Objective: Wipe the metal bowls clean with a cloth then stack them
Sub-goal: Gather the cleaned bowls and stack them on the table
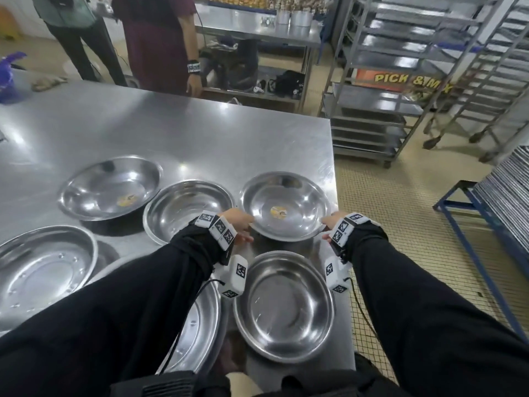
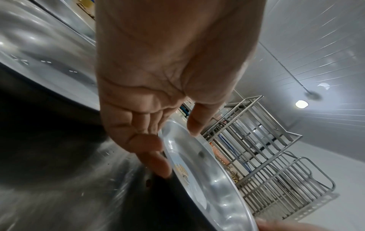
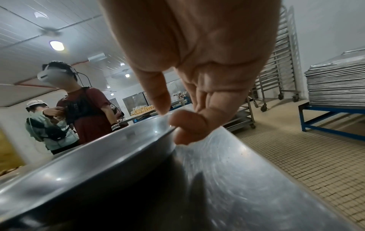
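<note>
- The steel table (image 1: 171,130) spreads under and ahead of both hands, its right edge just beyond the right hand.
- A tray rack (image 1: 380,90) stands on the tiled floor well ahead and to the right of the hands; two people (image 1: 160,38) stand at the table's far side.
- A wide bowl (image 1: 110,187) sits ahead and left of the left hand; a second bowl (image 1: 186,210) lies just beside that hand's outer side.
- Another bowl (image 1: 283,305) rests between the forearms, nearer the body than the hands; two more bowls (image 1: 43,267) lie left of the left forearm, one partly under the sleeve.
- The held bowl (image 1: 286,207), a yellow sticker at its bottom, sits between the two hands.
- The left hand (image 1: 239,224) pinches its left rim, thumb above, fingers (image 2: 150,157) beneath.
- The right hand (image 1: 332,224) pinches the right rim, thumb on top, curled fingers (image 3: 189,123) under the edge.
</note>
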{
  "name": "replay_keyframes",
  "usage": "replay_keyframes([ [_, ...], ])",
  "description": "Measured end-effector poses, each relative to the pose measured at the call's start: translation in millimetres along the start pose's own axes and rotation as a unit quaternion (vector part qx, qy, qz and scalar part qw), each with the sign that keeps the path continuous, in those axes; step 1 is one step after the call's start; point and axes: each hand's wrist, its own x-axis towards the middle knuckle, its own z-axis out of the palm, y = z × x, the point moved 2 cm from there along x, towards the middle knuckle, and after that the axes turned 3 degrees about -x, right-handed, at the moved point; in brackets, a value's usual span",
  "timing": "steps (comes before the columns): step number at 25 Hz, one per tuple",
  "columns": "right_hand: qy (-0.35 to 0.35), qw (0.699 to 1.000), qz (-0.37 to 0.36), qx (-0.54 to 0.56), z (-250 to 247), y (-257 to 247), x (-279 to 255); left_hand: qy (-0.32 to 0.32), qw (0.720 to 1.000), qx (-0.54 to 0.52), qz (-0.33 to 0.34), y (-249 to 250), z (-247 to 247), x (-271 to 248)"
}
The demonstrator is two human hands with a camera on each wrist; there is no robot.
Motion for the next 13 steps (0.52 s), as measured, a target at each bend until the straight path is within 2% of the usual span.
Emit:
replay_keyframes([
  [3,-0.035,0.999,-0.001,-0.026,1,-3,5,0.014,1.000,0.019,-0.010,4,3,9],
  [8,-0.009,0.998,-0.002,-0.055,-11,-11,-2,0.027,0.999,-0.027,0.011,8,-1,15],
  [10,0.013,1.000,0.003,-0.020,-16,-17,-20,0.029,0.998,-0.056,0.022,9,-7,8],
  [13,0.061,0.995,-0.015,0.076,-17,-23,-69,0.029,0.995,-0.052,0.075,3,-22,-9],
])
